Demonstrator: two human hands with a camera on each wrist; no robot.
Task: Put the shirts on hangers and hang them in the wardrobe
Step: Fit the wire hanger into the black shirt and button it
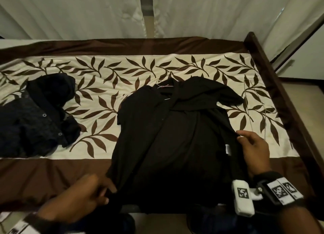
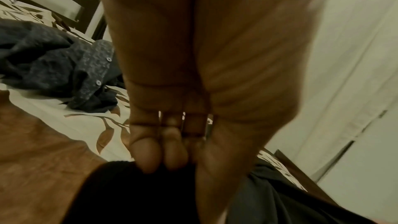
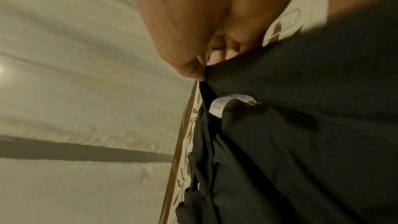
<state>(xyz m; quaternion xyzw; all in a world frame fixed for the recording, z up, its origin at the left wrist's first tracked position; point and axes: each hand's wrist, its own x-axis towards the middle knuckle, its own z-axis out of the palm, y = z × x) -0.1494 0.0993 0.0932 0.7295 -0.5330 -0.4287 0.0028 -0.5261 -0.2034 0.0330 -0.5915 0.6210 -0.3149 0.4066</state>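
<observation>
A black shirt (image 1: 177,135) lies spread on the bed, collar away from me. A thin hanger (image 1: 164,86) shows at its collar. My left hand (image 1: 98,190) pinches the shirt's lower left edge; in the left wrist view the fingers (image 2: 148,156) curl onto the black shirt (image 2: 140,193). My right hand (image 1: 245,139) pinches the right side seam, just above a white care label (image 1: 227,148). The right wrist view shows the thumb and fingers (image 3: 193,69) gripping the black shirt (image 3: 301,108) near the label (image 3: 217,108). A second, dark blue buttoned shirt (image 1: 38,116) lies crumpled at the left.
The bed has a cream cover with brown leaves (image 1: 108,100) and a dark wooden frame (image 1: 273,79) on the right. A spare wire hanger (image 1: 252,100) lies on the cover right of the black shirt. Pale curtains (image 1: 87,12) hang behind the bed.
</observation>
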